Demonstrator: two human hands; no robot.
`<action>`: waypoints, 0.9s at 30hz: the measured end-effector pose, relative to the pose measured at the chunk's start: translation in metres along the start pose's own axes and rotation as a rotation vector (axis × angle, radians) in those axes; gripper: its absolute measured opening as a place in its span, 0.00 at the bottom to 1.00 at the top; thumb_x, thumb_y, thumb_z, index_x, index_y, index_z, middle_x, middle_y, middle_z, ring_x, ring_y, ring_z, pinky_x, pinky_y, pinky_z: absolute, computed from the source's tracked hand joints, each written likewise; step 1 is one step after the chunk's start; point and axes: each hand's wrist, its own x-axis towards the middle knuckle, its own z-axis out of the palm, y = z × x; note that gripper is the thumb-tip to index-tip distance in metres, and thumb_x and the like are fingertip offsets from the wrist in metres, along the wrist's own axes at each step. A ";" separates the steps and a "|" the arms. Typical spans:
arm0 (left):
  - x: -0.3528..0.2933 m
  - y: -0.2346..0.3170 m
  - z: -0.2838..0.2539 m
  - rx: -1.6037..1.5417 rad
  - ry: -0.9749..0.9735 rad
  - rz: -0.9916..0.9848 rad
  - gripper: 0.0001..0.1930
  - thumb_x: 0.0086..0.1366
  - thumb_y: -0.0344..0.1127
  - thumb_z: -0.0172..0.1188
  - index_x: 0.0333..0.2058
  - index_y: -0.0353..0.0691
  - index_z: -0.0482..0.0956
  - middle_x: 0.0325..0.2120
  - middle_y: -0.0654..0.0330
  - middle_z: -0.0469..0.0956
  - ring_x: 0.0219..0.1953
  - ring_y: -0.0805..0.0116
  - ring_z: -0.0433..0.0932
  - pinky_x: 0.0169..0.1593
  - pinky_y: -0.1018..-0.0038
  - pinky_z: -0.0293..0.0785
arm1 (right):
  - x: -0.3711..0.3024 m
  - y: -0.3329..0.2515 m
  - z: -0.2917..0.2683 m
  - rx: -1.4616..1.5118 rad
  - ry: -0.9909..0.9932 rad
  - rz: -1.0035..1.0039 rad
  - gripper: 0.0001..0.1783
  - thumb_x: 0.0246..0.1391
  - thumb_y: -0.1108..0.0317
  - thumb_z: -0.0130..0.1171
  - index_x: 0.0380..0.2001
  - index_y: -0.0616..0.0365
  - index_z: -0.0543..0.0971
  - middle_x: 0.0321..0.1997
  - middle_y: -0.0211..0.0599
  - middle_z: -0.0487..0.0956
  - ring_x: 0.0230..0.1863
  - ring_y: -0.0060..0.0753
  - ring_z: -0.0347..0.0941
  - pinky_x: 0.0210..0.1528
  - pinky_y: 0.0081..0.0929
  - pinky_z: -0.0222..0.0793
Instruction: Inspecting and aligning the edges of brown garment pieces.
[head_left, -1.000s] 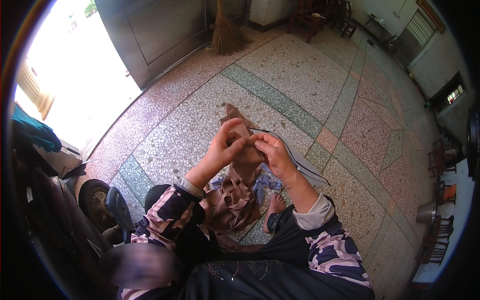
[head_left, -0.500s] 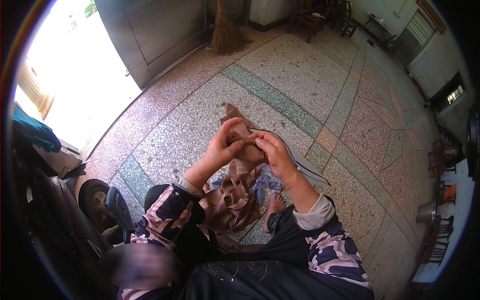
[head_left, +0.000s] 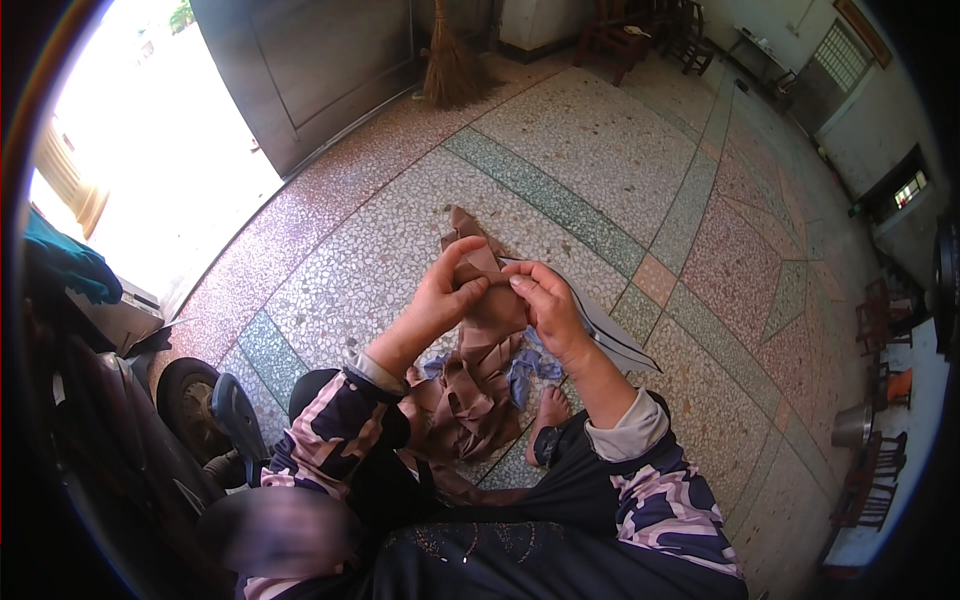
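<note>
A long piece of brown cloth [head_left: 490,325] hangs between my hands and runs down into a crumpled heap by my bare foot. My left hand [head_left: 447,285] pinches its upper edge between thumb and fingers. A short way to the right, my right hand [head_left: 541,297] grips the same edge, its thumb on top. Between the two pinches the edge is drawn fairly straight. Past my hands, more brown cloth reaches away over the floor. Pale blue cloth [head_left: 524,372] lies partly under the heap. Whether a small tool is in my fingers cannot be seen.
A flat, pale, dark-edged piece [head_left: 610,330] lies on the floor beyond my right wrist. At left stand a wheel [head_left: 192,402] and a blue plastic part [head_left: 236,418]. A straw broom [head_left: 447,65] leans by the dark door [head_left: 320,75]. Wooden chairs [head_left: 872,475] and a metal bucket [head_left: 852,426] are at right.
The brown cloth below my hands now hangs flatter and more spread out. My right hand has shifted very slightly, its fingers less bent over the edge. My left hand stays nearly in place.
</note>
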 end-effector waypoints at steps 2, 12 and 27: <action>-0.001 -0.003 0.000 0.031 0.003 0.014 0.22 0.62 0.28 0.52 0.55 0.39 0.61 0.38 0.58 0.73 0.42 0.74 0.72 0.42 0.79 0.71 | 0.001 0.001 -0.002 0.047 -0.022 0.069 0.13 0.52 0.76 0.51 0.43 0.62 0.72 0.39 0.33 0.75 0.39 0.19 0.70 0.43 0.16 0.66; 0.000 -0.007 -0.002 -0.380 -0.027 -0.225 0.22 0.62 0.29 0.54 0.55 0.39 0.61 0.39 0.58 0.73 0.42 0.72 0.73 0.44 0.79 0.71 | -0.004 -0.002 0.001 -0.252 -0.009 -0.164 0.13 0.51 0.77 0.49 0.42 0.62 0.73 0.41 0.34 0.75 0.42 0.21 0.71 0.47 0.18 0.66; 0.000 0.001 -0.002 -0.403 -0.016 -0.306 0.24 0.62 0.29 0.54 0.56 0.40 0.59 0.40 0.56 0.73 0.43 0.70 0.73 0.45 0.76 0.72 | -0.003 0.001 0.002 -0.319 -0.050 -0.222 0.13 0.53 0.76 0.47 0.43 0.62 0.72 0.40 0.34 0.75 0.41 0.22 0.70 0.47 0.19 0.66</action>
